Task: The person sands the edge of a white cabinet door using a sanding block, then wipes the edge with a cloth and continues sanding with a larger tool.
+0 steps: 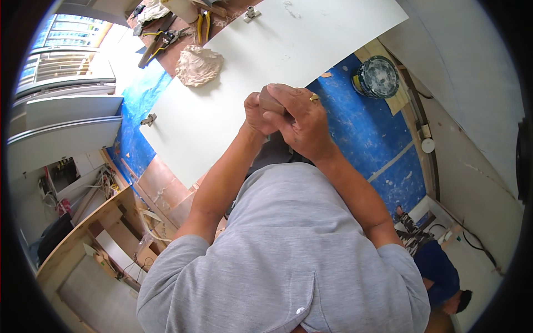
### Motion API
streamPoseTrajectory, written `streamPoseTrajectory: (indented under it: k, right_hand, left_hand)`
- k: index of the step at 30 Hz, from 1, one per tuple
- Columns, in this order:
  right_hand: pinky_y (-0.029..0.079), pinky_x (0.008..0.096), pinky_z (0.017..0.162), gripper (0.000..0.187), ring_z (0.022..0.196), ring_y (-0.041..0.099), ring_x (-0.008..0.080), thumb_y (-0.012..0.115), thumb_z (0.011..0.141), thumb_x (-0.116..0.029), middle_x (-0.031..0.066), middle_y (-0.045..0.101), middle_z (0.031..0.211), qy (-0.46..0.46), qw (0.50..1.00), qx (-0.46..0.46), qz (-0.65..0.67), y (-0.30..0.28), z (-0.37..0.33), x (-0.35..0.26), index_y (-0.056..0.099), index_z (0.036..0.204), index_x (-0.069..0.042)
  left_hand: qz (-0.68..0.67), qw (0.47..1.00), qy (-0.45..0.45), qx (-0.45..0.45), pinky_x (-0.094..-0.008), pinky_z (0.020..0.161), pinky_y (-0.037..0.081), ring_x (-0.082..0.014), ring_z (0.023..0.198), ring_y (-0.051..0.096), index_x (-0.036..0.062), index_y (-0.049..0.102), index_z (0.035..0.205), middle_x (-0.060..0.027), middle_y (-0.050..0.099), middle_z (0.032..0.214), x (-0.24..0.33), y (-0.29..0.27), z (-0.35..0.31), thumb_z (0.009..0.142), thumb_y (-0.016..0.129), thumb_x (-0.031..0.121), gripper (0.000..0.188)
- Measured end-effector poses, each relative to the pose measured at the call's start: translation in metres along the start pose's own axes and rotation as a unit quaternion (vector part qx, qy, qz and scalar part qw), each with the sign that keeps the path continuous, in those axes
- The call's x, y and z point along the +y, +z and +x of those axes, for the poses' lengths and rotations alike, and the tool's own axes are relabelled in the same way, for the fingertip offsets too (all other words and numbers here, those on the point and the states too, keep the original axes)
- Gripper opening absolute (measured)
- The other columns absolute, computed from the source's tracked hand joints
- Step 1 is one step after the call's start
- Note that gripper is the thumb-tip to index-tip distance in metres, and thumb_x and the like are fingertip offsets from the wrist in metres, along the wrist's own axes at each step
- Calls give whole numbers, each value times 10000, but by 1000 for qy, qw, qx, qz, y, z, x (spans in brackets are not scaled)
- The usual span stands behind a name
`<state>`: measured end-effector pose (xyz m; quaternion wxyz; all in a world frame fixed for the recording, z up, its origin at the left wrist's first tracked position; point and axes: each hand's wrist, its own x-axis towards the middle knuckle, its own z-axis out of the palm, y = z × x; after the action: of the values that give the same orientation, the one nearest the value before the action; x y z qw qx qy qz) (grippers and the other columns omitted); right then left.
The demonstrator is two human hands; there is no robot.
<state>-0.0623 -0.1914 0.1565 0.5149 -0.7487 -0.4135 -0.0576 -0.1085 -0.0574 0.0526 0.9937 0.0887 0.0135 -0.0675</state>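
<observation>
Close together in front of my chest, my left hand [256, 114] and my right hand [307, 119] both grip a small brown folded piece [271, 102], which looks like a sheet of sandpaper. Fingers of both hands are closed around it, and part of it is hidden behind them. My right hand wears a gold-coloured ring. Beneath and beyond the hands lies a large white panel [250, 61], with one metal hinge [149, 119] at its left edge and another hinge [251, 14] at its far edge. A crumpled beige rag [199, 65] rests on the panel's left part.
Yellow-handled pliers [204, 28] and other tools lie on a brown surface beyond the panel. A stained bucket [377, 77] stands to the right, by blue floor sheeting [383, 133]. Wooden frames [89, 227] are at lower left. Another person [441, 272] is low at the right.
</observation>
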Motion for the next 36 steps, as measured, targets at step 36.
streamPoseTrajectory:
  k: [36]
  right_hand:
    - [567,331,654,420,868,685,189,608,1051,-345,74,679,1177,574,751,203,256,8,-81,292,587,1323,-26]
  left_hand:
    - [696,690,-17,198,-369,986,515,-249,1109,669,-23,622,1301,-165,702,1183,-18,-42,-58,835,835,178,550]
